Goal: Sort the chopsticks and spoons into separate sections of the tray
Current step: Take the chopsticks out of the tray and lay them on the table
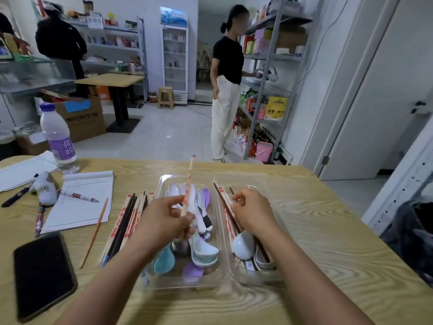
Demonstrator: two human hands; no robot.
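A clear plastic tray (164, 181) with two sections lies on the wooden table. Its left section holds several white, teal and purple spoons (203, 250). The right section (254, 275) holds a white spoon (243, 247) and several chopsticks. My left hand (164, 216) grips a pale chopstick with red marks (190, 177), its tip pointing up and away over the left section. My right hand (251, 211) is over the right section and pinches a dark chopstick (232, 190). A bundle of chopsticks (125, 222) lies on the table left of the tray.
A black phone (43, 275) lies at the near left. A notepad (80, 200) with pens, a single loose chopstick (93, 233) and a water bottle (58, 139) stand further left. A person stands by shelves beyond the table.
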